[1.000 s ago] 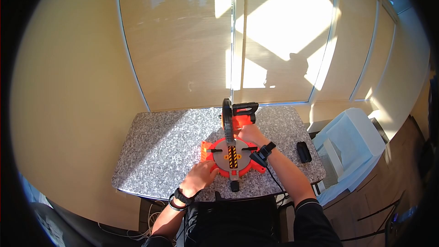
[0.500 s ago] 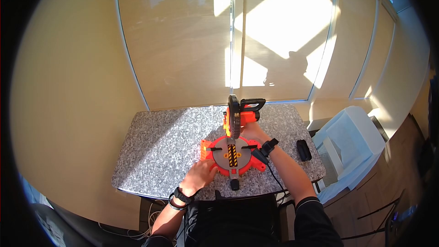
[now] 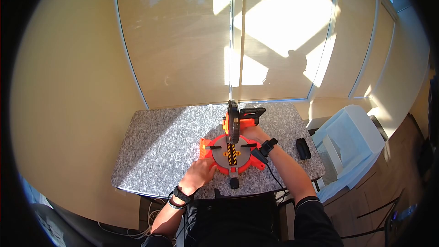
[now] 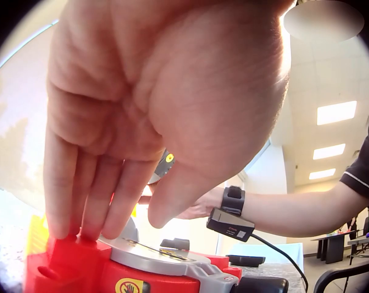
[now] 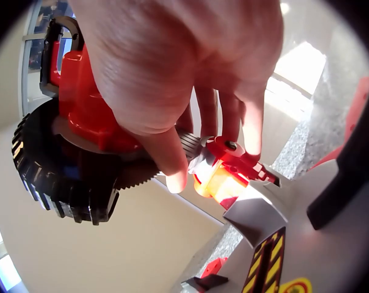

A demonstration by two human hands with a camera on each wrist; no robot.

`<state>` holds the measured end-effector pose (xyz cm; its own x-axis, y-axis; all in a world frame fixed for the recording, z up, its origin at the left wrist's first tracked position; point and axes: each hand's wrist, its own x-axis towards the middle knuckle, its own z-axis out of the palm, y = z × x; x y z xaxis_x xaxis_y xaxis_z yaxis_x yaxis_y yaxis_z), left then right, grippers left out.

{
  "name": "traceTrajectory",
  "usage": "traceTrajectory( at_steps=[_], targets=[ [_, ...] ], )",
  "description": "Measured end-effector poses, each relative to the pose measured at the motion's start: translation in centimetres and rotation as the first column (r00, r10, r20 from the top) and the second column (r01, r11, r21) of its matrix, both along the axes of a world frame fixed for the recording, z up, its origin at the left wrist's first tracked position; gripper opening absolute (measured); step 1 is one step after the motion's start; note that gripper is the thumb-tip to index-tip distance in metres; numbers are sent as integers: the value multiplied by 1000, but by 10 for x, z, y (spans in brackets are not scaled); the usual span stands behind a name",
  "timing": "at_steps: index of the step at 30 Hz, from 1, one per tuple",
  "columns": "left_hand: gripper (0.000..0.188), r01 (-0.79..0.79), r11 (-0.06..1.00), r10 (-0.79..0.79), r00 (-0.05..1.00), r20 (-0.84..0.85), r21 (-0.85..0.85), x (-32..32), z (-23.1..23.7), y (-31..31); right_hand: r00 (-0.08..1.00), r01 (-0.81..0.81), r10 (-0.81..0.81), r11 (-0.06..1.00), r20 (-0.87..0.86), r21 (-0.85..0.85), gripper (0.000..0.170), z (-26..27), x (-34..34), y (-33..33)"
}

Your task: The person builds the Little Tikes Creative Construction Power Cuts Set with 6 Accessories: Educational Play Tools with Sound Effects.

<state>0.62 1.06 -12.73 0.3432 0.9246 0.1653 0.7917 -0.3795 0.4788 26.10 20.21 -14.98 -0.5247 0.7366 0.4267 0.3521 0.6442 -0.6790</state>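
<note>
A toy mitre saw (image 3: pixel 219 156) stands on the speckled table, with a red base and a grey round plate. Behind the plate its black blade guard (image 3: pixel 233 121) is raised, beside a black handle (image 3: pixel 253 112). My left hand (image 3: pixel 200 172) rests straight fingertips on the red base's left front corner (image 4: pixel 77 265). Reaching past the right side, my right hand (image 3: pixel 254 132) grips the saw's rear hinge (image 5: pixel 224 162), thumb on one side and fingers on the other. A striped yellow-and-black strip (image 3: pixel 232 154) runs down the plate's middle.
A black oblong object (image 3: pixel 302 149) lies on the table (image 3: pixel 155 155) to the right. Beyond it stands a chair draped with light blue cloth (image 3: pixel 352 132). A cable (image 3: pixel 274 179) trails from the right wrist camera over the table's front edge. Window blinds rise behind.
The saw's upper part, with blade guard and handle, has tipped to the right relative to the base, then dipped slightly. My right hand stays at the hinge and my left hand on the corner.
</note>
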Motion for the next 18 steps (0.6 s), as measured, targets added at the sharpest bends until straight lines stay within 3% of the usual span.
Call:
traceTrajectory(
  at_steps=[7, 11, 13, 18],
  targets=[
    [25, 5, 999, -4, 1000, -8, 33, 2, -2, -2, 999, 44, -35, 971, 40, -237, 17, 24, 2, -28],
    [23, -2, 999, 4, 999, -35, 43, 4, -2, -3, 997, 67, -52, 961, 63, -267, 17, 27, 3, -31],
    [23, -5, 999, 7, 999, -48, 48, 5, -4, -3, 992, 66, -44, 979, 118, -193, 16, 21, 2, -26],
    [24, -20, 998, 23, 998, -60, 60, 6, -5, -4, 999, -11, 21, 979, 46, -202, 19, 20, 1, -28]
  ],
)
